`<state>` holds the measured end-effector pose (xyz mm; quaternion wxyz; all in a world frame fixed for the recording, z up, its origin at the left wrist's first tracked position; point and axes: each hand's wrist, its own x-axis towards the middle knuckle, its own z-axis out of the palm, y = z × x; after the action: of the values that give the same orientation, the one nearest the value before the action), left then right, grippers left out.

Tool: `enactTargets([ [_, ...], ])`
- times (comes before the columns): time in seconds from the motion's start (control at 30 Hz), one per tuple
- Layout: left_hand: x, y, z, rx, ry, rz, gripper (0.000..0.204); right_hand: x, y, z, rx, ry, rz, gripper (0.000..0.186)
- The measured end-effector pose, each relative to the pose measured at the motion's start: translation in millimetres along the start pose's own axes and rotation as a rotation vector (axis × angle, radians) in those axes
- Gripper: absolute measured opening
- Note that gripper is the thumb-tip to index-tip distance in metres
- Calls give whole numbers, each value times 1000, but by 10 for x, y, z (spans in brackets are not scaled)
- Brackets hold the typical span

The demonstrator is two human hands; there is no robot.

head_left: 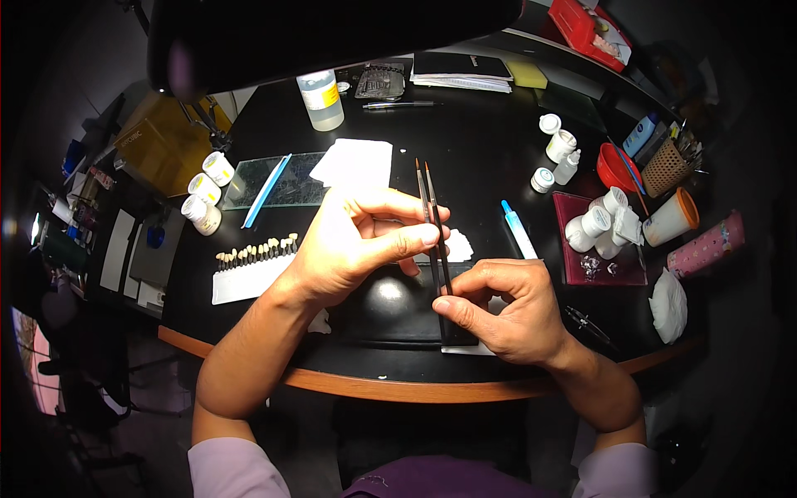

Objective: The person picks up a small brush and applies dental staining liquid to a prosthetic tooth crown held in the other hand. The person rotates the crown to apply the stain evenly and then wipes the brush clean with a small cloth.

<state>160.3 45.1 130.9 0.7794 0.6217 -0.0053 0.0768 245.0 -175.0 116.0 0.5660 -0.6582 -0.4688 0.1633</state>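
Observation:
Two slim dark-handled paintbrushes (443, 267) with reddish-brown tips stand nearly upright, side by side, in front of me. My left hand (353, 236) pinches them partway up, between thumb and fingers. Lower down, the thumb and fingers of my right hand (515, 309) close on the handles near their bottom ends. Beneath the hands lies a dark, shiny surface (386, 311) with a bright reflection. A crumpled white tissue (458, 246) shows partly behind the brushes. Left of my left forearm is a white holder (243, 283) with a row of small tooth-coloured tabs.
White jars (201, 214) and a glass slab (303, 192) holding a blue strip (267, 191) stand left. A clear bottle (321, 101) is at the back. Rightward are a blue-and-white tube (519, 230), a dark red tray (581, 270) with jars, and a red bowl (616, 168).

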Motion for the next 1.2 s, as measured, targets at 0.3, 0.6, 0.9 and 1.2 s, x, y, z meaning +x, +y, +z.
enactTargets([
  [0.3,11,5,-5,10,-2,-14,24,4,2,-3,-8,-12,6,11],
  [0.6,15,-6,1,3,3,2,24,8,8,-4,-17,-21,19,10],
  [0.9,4,-9,3,-3,10,29,22,7,11,0,-22,-18,5,13],
  [1.2,2,17,17,7,7,9,21,-1,0,-2,-47,-29,-11,13],
])
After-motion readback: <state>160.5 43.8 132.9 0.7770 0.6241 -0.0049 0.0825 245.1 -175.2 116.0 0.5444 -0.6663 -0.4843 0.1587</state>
